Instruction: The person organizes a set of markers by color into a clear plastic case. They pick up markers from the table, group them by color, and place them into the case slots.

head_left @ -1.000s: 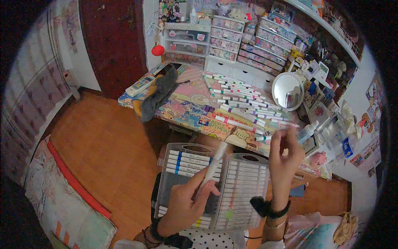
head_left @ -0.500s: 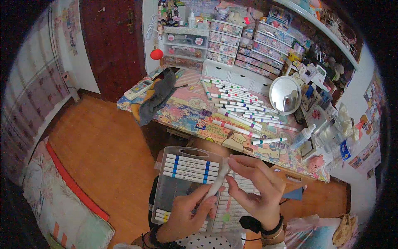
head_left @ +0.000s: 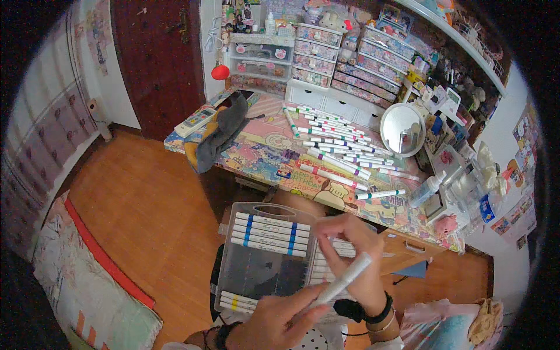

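Observation:
My left hand [head_left: 286,319] grips a thick whitish marker [head_left: 344,281], tilted up to the right; its markings do not show. Its upper end passes in front of my right hand [head_left: 359,242], whose thumb and index finger are pinched together. Anything in that pinch is too small to make out. Under both hands lies an open clear plastic marker case [head_left: 224,268]. White markers with blue bands [head_left: 271,233] fill the upper part of its left half, and a few markers [head_left: 236,302] lie at the bottom. Behind my hands, the right half's markers are partly hidden.
Many loose markers [head_left: 332,137] spread over the patterned desk [head_left: 268,160], near a round mirror [head_left: 402,129]. One marker [head_left: 380,194] lies by the desk's front edge. A grey cloth [head_left: 219,143] and a remote control [head_left: 195,122] are at the left. Drawer units [head_left: 318,52] stand behind.
My left hand has moved down and right with the marker, tilting it toward me. My right hand has come off the marker's end and curled its fingers into a pinch.

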{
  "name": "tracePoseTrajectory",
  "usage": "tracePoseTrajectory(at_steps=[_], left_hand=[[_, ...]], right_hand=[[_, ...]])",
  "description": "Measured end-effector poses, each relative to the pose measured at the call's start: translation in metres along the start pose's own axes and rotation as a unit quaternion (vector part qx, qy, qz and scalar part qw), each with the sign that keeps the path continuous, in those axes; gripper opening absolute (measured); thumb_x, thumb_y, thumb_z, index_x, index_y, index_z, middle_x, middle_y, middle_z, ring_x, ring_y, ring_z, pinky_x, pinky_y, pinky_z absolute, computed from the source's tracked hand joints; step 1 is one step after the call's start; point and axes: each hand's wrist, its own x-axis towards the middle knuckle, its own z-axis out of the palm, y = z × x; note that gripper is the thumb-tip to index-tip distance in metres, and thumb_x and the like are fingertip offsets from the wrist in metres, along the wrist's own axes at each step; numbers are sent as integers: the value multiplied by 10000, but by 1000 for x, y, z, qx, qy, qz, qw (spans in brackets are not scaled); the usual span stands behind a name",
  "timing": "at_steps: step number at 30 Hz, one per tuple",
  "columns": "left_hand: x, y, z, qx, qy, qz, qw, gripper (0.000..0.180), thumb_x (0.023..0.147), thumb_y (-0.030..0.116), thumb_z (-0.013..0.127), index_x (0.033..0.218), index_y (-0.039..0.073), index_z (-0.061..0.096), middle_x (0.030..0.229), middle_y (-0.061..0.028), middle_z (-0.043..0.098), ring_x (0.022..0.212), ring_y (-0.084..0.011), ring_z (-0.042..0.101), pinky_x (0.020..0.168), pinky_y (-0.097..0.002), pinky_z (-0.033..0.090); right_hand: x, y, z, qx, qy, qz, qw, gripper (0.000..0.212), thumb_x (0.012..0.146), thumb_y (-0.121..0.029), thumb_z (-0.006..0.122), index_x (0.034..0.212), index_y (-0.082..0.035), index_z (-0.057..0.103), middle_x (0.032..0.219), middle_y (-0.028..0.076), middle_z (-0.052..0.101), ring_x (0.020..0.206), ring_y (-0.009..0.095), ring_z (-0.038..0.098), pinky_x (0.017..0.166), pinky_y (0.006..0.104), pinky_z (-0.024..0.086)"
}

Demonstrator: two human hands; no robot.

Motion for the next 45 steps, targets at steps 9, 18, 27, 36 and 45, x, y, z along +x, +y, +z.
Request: tracePoseTrajectory(at_steps=[9,18,27,36,45], left_hand=[[10,-2,-7,-51,59,-56,995,325,943,111,599,1248,1,579,700,-58,627,607,-58,576,556,-238,483],[10,-9,1,71,108,-6,992,381,885,64,664,1250,-1,579,805,-151,680,502,-115,566,470,-269,457],[12,-9,2,143,130,47,980,420,866,37,674,1264,-20,553,827,-174,684,498,-174,611,459,-292,469],[10,-9,-1,177,116,41,976,409,881,48,656,1269,-25,547,765,-156,669,508,-167,605,466,-293,466],[9,-3,-12,-158,-11,-114,981,348,1020,164,435,1311,-3,528,617,9,551,533,-35,469,504,-207,387]], right_hand=[[-17,-16,-8,227,45,35,972,162,782,35,726,941,38,694,847,119,698,710,135,659,613,235,523],[-15,-31,-4,119,75,56,988,190,761,21,758,933,32,678,819,107,693,710,132,672,592,243,518],[-17,-36,-6,-31,49,-21,998,195,777,28,721,961,30,655,832,142,659,670,247,671,556,304,521],[-6,-33,-7,-137,45,-111,983,234,725,6,747,929,3,634,807,107,611,625,231,613,514,312,496],[-8,-20,-6,45,105,-42,993,85,773,45,658,830,11,604,750,75,634,598,123,578,541,231,462]])
